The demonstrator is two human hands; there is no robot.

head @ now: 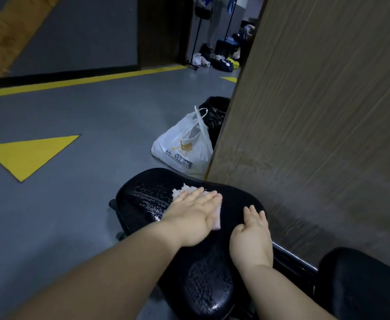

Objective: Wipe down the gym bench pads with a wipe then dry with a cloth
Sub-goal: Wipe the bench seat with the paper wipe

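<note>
Two hands lie on the black bench pad (143,199). Our left hand (194,215), fingers straight, presses a white wipe (184,191) flat at its far middle, rubbing the wet surface; our right hand (251,241), flat and empty, likely steadies the right edge.

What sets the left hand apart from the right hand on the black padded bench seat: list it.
The left hand presses flat on a pale pinkish wiping sheet; the right hand rests on the bare black padded bench seat. The left hand reaches farther along the seat, near its middle; the right hand lies nearer, by the seat's right edge. Both are palm down, fingers straight, on the wet-looking seat.
</note>
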